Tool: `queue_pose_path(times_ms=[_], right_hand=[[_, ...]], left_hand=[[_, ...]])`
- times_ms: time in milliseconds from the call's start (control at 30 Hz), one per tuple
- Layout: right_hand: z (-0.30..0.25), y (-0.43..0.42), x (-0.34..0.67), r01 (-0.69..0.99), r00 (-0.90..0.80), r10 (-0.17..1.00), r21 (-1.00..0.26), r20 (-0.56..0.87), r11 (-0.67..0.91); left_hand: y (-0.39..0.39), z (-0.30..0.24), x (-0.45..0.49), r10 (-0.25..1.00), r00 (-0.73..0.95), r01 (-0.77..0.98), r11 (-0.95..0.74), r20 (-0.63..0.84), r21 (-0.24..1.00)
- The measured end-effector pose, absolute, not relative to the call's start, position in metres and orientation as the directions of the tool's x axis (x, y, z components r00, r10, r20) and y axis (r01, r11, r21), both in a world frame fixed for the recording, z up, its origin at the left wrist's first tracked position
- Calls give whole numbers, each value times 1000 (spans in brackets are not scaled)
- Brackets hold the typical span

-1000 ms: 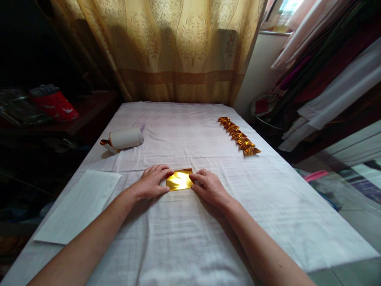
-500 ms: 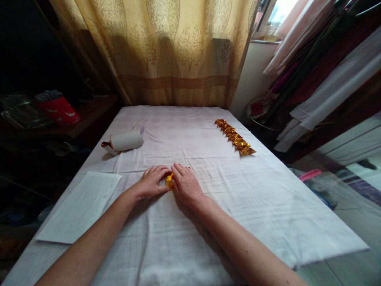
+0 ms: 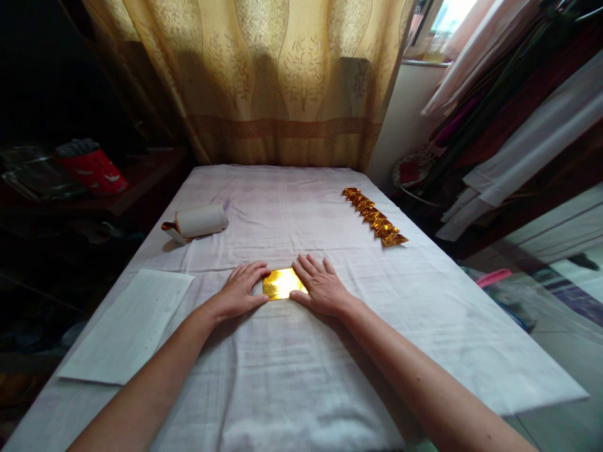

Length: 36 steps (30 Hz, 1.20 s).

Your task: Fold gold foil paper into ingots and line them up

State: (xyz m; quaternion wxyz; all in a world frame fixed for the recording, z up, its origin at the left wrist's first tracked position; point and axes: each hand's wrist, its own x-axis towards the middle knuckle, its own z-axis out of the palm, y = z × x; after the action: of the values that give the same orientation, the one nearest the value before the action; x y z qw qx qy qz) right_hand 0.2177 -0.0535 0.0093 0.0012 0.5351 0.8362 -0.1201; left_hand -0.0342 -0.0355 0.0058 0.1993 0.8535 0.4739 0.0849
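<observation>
A shiny gold foil paper sheet (image 3: pixel 281 284), small and rectangular, lies flat on the white cloth in front of me. At its left end is my left hand (image 3: pixel 242 289), thumb and fingertips apart and resting at the corners. My right hand (image 3: pixel 323 285) lies flat over the sheet's right end with spread fingers, hiding that edge. Toward the right side of the cloth runs a row of folded gold foil pieces (image 3: pixel 374 218), overlapping one another.
On the left of the cloth-covered table (image 3: pixel 424 351) are a white roll (image 3: pixel 201 221) with a gold inner side and a flat white paper (image 3: pixel 127 326). A red container (image 3: pixel 97 171) stands on a dark side surface. Patterned curtains (image 3: pixel 282 81) hang behind; clothes (image 3: pixel 509 144) hang at right.
My right hand has slid to the right and spread its fingers. The gold foil, mostly covered before, now shows as a flat rectangle. My left hand has stayed nearly in place.
</observation>
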Motion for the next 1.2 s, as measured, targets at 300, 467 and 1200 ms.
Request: queue_pose_path(times_ms=[300, 467, 1200], right_hand=[[6, -54, 222, 890, -441, 893, -175, -89, 421], [6, -55, 222, 887, -444, 893, -176, -73, 427], [5, -87, 202, 794, -556, 827, -243, 79, 557]], left_hand=[[-74, 14, -3, 817, 577, 794, -568, 26, 217], [-93, 16, 11, 752, 639, 767, -605, -163, 215], [-98, 14, -16, 743, 642, 766, -608, -189, 211]])
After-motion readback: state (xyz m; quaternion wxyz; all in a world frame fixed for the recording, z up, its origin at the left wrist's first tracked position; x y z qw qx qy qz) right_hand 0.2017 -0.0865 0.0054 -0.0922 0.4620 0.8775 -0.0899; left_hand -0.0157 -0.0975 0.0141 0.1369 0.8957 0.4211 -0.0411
